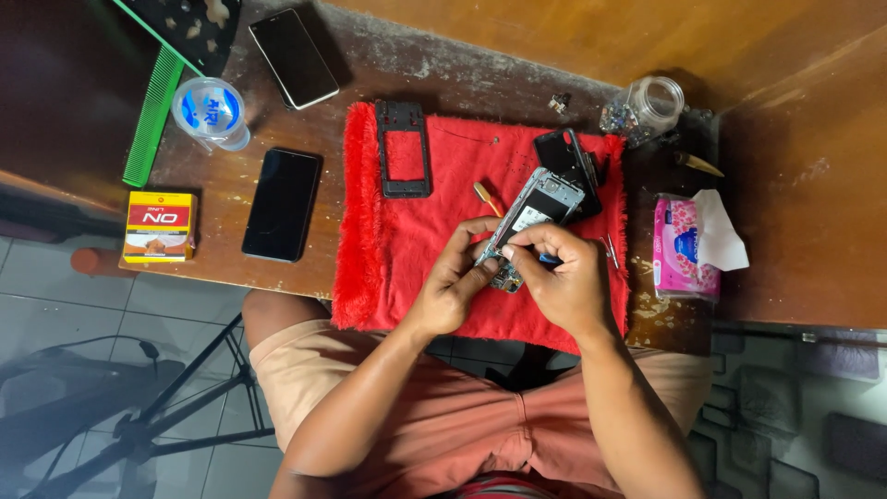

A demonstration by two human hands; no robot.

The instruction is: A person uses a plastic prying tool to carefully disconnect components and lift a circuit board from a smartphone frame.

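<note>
Left hand (453,282) clamped the opened phone (536,217) steady over the red cloth (416,231) while right hand (564,277), at three o'clock, pinched a blue-tipped tool (547,259), best worked gently.

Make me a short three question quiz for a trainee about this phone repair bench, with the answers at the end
1. True or false: the opened phone is held over the red cloth.
2. Which hand holds the thin blue-handled tool against the phone? A) left hand B) right hand C) neither
3. Fill in: the black phone frame lies on the cloth's far ____ corner, as the person sees it.

Key
1. True: the left hand steadies its lower end above the cloth.
2. B: the right hand pinches the tool.
3. Left; the glass jar stands beyond the opposite corner, on the wooden table.
</note>
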